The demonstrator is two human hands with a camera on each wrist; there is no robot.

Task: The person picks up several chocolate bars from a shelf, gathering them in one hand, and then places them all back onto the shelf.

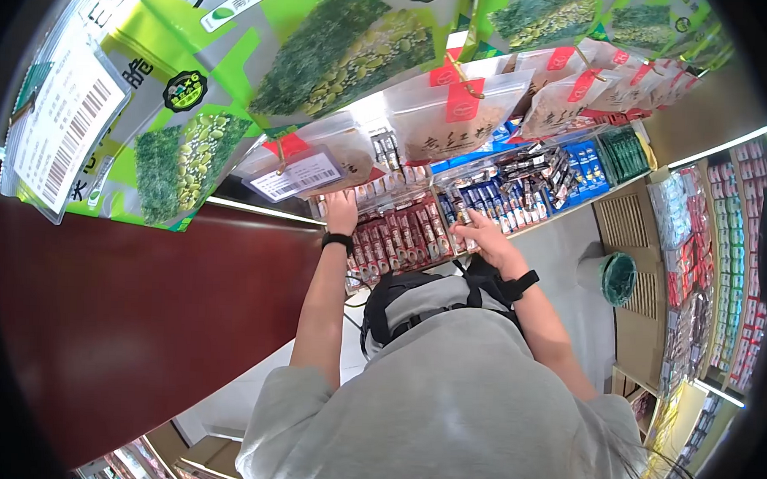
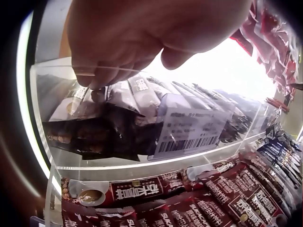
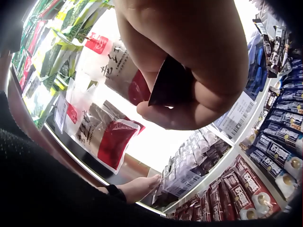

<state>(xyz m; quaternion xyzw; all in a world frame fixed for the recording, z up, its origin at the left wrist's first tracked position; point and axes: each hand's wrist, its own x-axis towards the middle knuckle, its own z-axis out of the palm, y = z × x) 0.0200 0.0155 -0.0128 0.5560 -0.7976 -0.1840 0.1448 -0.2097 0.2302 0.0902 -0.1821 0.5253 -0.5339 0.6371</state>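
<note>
My left hand (image 1: 342, 213) reaches over a clear bin (image 2: 106, 168) of white and brown sachets (image 2: 144, 97). Its fingertips rest down on the sachet tops, and the thumb stands apart from the fingers. Just under those fingertips a dark packet (image 2: 97, 135) lies across the front of the bin, behind the clear wall. With fingers and thumb curled, my right hand (image 1: 489, 239) holds a dark packet (image 3: 173, 85), mostly hidden in the grip. It is over the blue sachets (image 1: 507, 214), to the right of the left hand.
Dark red sachets (image 1: 396, 240) fill the tray below the bin. Green seaweed snack bags (image 1: 192, 148) and clear bags with red labels (image 1: 460, 115) hang close overhead. A dark red panel (image 1: 144, 316) stands at left. A lined bin (image 1: 619, 277) is on the floor at right.
</note>
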